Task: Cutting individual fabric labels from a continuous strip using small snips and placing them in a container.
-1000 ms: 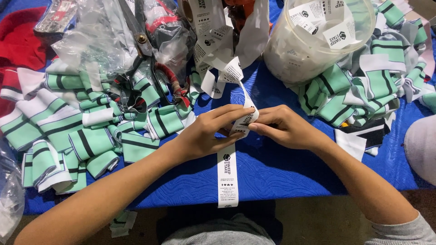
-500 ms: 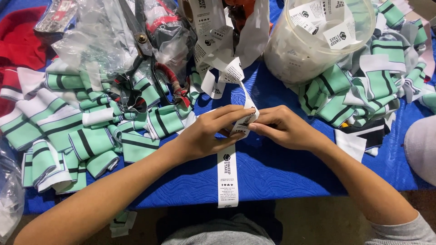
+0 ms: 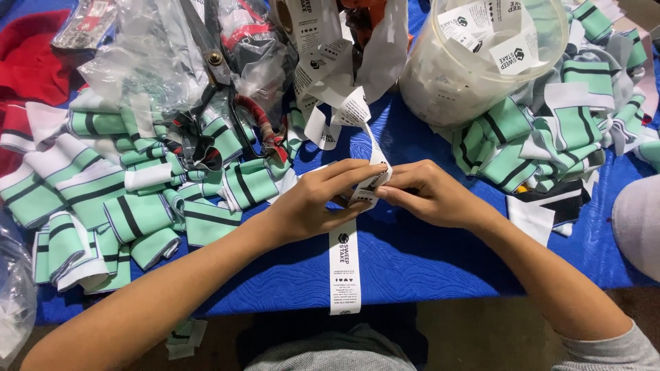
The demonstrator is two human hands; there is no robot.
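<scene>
A: Where is everything, biggest first?

B: Blue table (image 3: 426,254) underneath; green striped pieces (image 3: 124,206) at nine o'clock. The white label strip (image 3: 344,264) runs toward six o'clock.

A: My grip?

B: Your left hand (image 3: 313,203) and right hand (image 3: 430,196) both pinch its fold; keep the edges aligned, I'd judge.

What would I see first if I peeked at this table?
Right in the middle, the left hand and the right hand pinch a long white label strip that hangs toward the person. On the blue table cover, piles of mint green striped cloth pieces sit at both sides. A clear plastic tub of white labels stands at the back right.
</scene>
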